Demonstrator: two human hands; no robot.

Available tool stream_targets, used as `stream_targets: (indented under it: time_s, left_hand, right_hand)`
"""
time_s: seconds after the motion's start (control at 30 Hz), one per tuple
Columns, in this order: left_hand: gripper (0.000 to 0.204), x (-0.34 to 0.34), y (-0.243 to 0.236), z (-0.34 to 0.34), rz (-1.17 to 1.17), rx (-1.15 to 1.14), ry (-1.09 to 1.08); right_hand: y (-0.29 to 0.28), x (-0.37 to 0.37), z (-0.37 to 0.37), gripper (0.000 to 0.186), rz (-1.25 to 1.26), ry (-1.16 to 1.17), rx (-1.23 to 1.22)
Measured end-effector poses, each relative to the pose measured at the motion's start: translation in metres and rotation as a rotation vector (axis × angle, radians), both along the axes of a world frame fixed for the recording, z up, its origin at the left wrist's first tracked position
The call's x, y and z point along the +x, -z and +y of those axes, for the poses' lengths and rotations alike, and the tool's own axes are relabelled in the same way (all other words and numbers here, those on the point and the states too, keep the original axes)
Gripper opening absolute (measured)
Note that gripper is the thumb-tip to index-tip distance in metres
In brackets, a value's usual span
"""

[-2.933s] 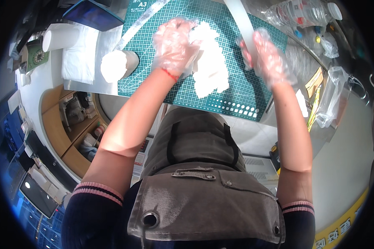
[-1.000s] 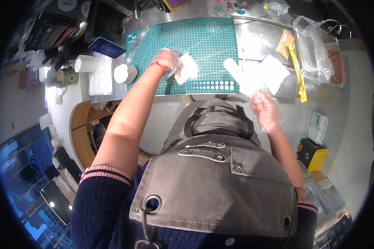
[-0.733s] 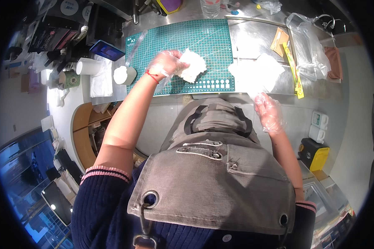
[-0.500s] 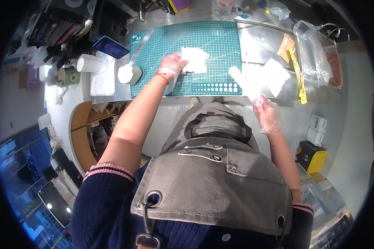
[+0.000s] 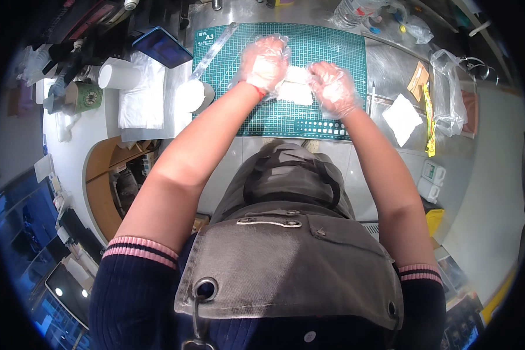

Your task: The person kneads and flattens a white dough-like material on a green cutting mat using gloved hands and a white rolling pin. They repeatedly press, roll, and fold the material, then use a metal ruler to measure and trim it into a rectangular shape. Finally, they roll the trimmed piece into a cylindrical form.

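Note:
A white rolling pin [image 5: 298, 74] spans the gap between my two hands, across a soft white slab [image 5: 296, 93] on the green cutting mat [image 5: 245, 119]. My left hand [image 5: 265, 65], in a clear plastic glove, is closed at the pin's left end; its fingertips are partly hidden. At the other end my gloved right hand [image 5: 333, 90] has its fingers wrapped round the pin. Both hands cover the edges of the slab. Left of my left hand, a white cup [image 5: 199, 97] heaped with white stuff stands by the mat's edge.
Along the mat's left side lies a clear ruler [image 5: 214, 51]; a phone [image 5: 162, 46] and white sheets [image 5: 143, 102] sit farther left. To the right are a white paper square [image 5: 402, 119], a yellow strip [image 5: 430, 119] and a clear plastic bag [image 5: 447, 87]. A bottle [image 5: 351, 13] stands behind.
My right hand has come from the table's near right edge onto the mat, bringing the rolling pin over the slab. My left hand has shifted forward from the slab's left edge to the pin.

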State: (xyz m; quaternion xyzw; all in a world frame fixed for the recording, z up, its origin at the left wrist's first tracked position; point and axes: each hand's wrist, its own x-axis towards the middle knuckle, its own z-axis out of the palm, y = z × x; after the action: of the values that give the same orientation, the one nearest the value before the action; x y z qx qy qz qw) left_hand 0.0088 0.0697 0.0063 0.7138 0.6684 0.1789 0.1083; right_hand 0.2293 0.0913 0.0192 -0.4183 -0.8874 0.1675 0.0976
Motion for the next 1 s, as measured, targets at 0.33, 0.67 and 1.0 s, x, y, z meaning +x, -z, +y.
stream_targets:
  time_s: [0.33,0.67,1.0]
  left_hand:
    - [0.065,-0.005,0.046,0.034,0.243,-0.064,-0.069]
    - [0.073,0.012,0.028,-0.044,0.445,-0.182,-0.031]
    - [0.077,0.022,0.016,-0.11,0.289,-0.221,0.001]
  right_hand:
    - [0.037,-0.032,0.03,0.076,-0.344,0.393,0.217]
    - [0.043,-0.016,-0.049,0.087,-0.448,0.339,0.184]
    - [0.037,-0.003,-0.116,0.087,-0.164,0.343,0.083]
